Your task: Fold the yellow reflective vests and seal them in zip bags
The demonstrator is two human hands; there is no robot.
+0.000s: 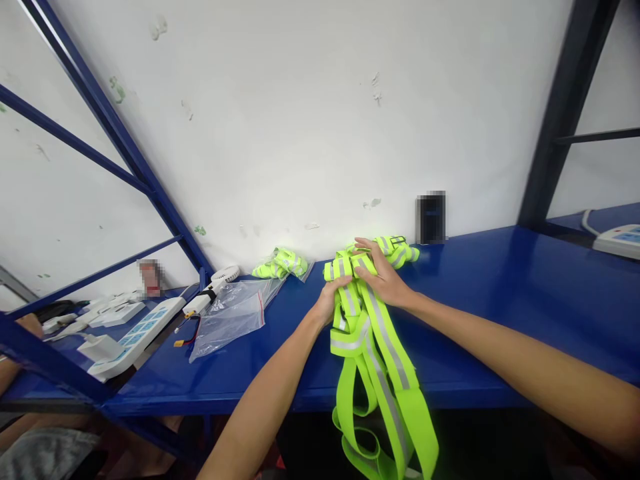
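Both of my hands are on a bundle of neon yellow reflective straps [357, 333] with silver stripes. My left hand [330, 299] grips the bundle from the left side, its thumb lying across the straps. My right hand [384, 279] holds it from the right, thumb and fingers around the upper part. Long loops of strap hang over the table's front edge towards me. Just behind my hands lies another heap of the same yellow strapping [400, 250], with a dark buckle on it; whether the two are joined is hidden.
The blue table [480, 307] stands against a white wall. To the left lie a clear zip bag [230, 320], a bagged yellow bundle [283, 263], a small white fan [225, 275] and a power strip [140, 337]. A blurred dark box [431, 219] leans at the back. Another person sits far left.
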